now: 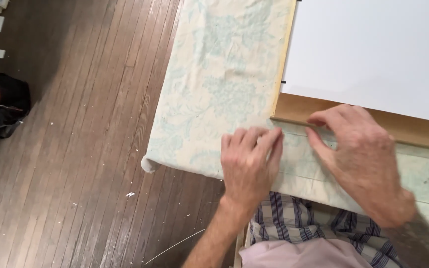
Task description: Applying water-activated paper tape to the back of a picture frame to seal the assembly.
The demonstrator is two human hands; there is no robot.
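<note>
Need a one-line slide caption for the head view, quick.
Both hands, left and right, press at a wooden frame corner on floral cloth.

Left hand (249, 161) flat; right hand (361, 159) apparently pinching.

Cloth (214, 84) cream w/ pale teal floral; board (373, 49) white.

Beside the matt white board (373, 54), the frame (413, 130) is bare wood; the cloth (214, 84) is wrinkled printed fabric.
</note>
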